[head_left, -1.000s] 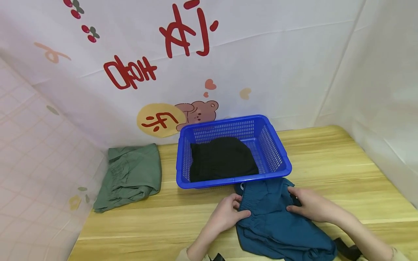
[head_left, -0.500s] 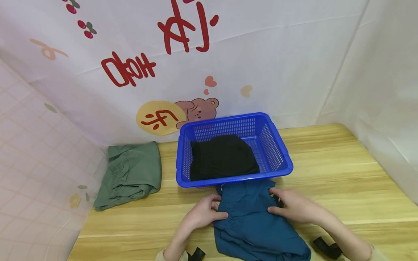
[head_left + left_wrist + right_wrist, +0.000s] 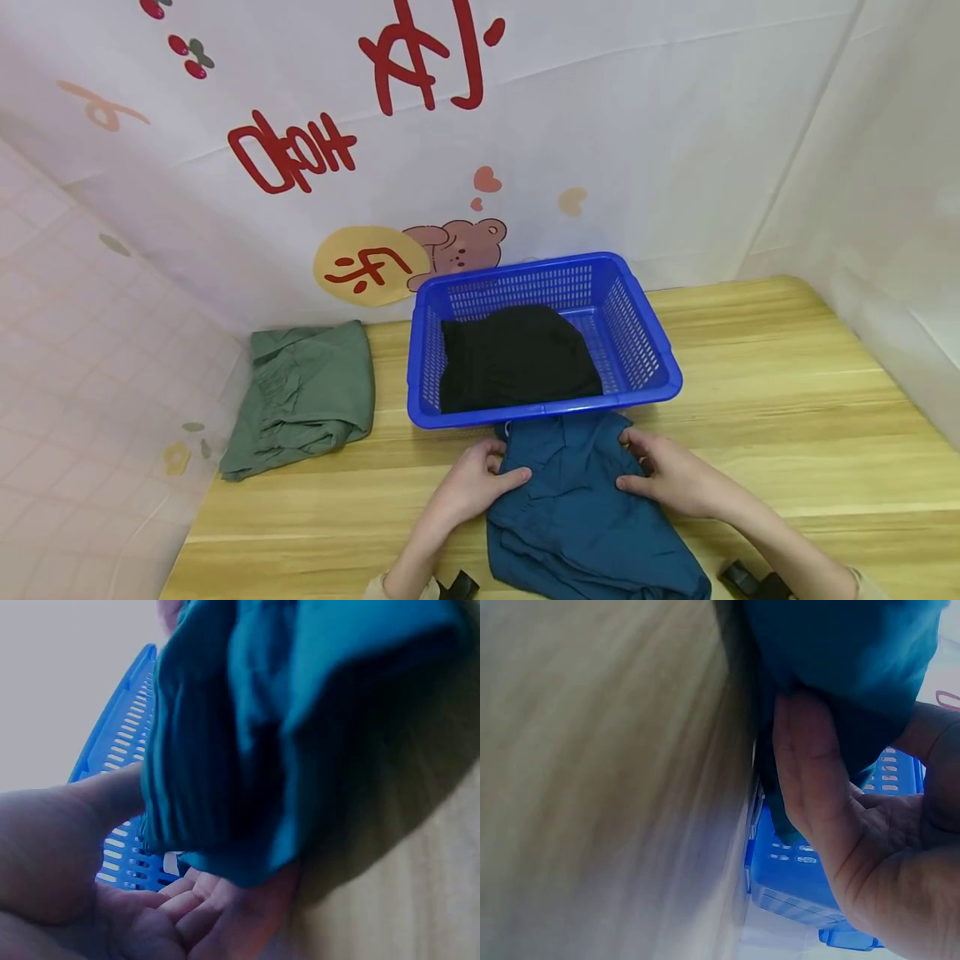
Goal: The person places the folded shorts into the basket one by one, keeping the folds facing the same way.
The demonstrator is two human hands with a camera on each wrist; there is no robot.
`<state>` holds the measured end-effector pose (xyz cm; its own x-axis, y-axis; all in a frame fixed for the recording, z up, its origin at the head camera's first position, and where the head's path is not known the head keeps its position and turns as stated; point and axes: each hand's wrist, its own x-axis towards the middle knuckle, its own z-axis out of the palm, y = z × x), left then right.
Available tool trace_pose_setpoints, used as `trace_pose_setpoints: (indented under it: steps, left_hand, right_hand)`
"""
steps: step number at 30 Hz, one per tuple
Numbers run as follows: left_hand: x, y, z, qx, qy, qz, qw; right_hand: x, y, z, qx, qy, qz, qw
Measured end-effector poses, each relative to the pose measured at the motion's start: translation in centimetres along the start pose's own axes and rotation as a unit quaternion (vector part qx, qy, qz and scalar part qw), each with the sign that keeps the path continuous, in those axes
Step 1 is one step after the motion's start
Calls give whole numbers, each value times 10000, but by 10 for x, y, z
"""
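A folded pair of dark teal pants (image 3: 577,521) with a gathered waistband lies on the table, its far end against the front of the blue basket. My left hand (image 3: 471,485) grips its left edge, thumb on top and fingers beneath. On the opposite edge, my right hand (image 3: 670,475) holds the cloth between thumb and fingers. The left wrist view has the ribbed waistband of the teal pants (image 3: 187,757) between thumb and fingers. In the right wrist view, fingers (image 3: 810,750) reach under the fabric; some fingertips are hidden by it.
Behind the pants stands a blue perforated basket (image 3: 546,410) with a folded black garment (image 3: 521,358) inside. A folded green garment (image 3: 307,396) lies at the table's left side, beside the wall. Patterned white sheeting (image 3: 637,125) covers the back and sides.
Both hands have shifted left with the teal pants, mostly in the first half second. The pants now sit more centrally before the basket. The head view has tilted slightly downward.
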<state>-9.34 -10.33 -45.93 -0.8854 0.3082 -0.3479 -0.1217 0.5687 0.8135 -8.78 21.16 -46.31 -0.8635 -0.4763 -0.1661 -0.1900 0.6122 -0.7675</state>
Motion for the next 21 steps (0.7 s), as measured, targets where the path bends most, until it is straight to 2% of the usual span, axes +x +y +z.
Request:
trace_pose_setpoints:
  steps: [5,10,17,21]
  left_hand:
    - [-3,3,-5,-76,-95,64,9999]
    - [-8,4,-15,17,-196,111,9997]
    - [-14,11,-23,184,-32,65,9998]
    - [-17,15,-24,287,56,10,9996]
  right_hand:
    - [-5,0,-3,2,-145,232,9996]
    - [-8,3,-4,-103,-276,72,9995]
    - [-4,5,-7,574,-94,307,9978]
    - [-3,6,-9,670,-250,156,9973]
